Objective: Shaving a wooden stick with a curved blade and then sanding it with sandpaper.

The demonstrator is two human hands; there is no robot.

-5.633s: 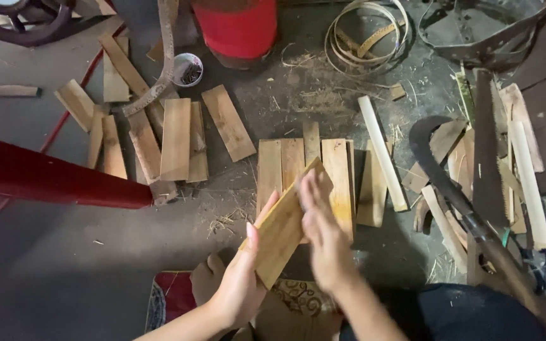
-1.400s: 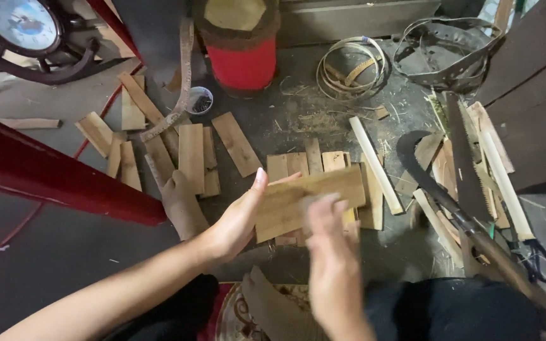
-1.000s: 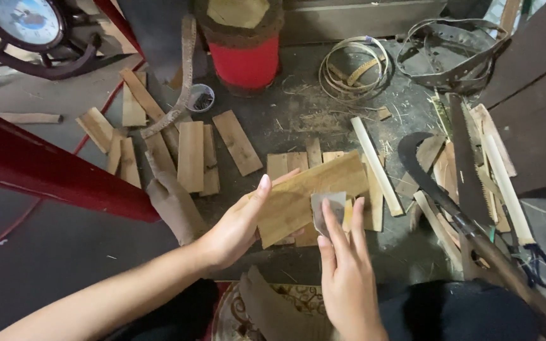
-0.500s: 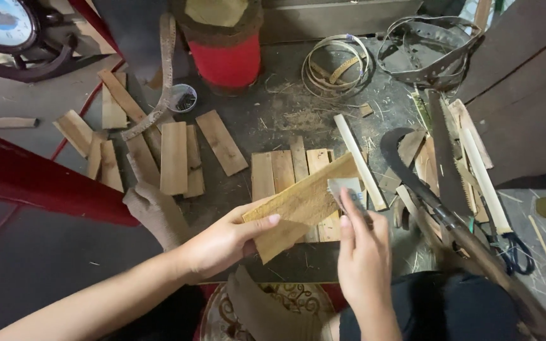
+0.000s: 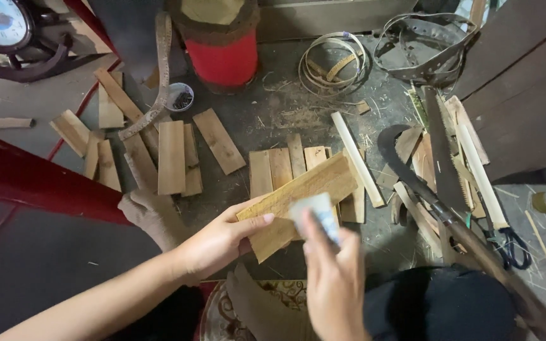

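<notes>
A flat, pale rectangular wooden slat point(image 5: 298, 205) is held tilted above the grey concrete floor point(image 5: 45, 265), its far end raised toward the upper right. It is gripped at its near, lower end by the left hand point(image 5: 219, 243), whose forearm reaches in from the lower left; the thumb is laid along the top face and the fingers point(image 5: 257, 218) are curled under the edge, closed firmly on the wood. The right hand point(image 5: 333, 278) is raised from below with the wrist bent upward, and a small pale grey pad, probably sandpaper point(image 5: 317, 211), is pinched between its fingers and pressed against the slat's face (the hand is blurred, so the exact grip cannot be told). Directly beneath the slat, a row of similar short wooden slats point(image 5: 279, 167) is laid side by side on the floor. More slats point(image 5: 172, 158) are scattered to the left. A curved dark blade with a wooden handle point(image 5: 424, 189) is seen to the right, and a red cylindrical container point(image 5: 222, 60) stands beyond.
</notes>
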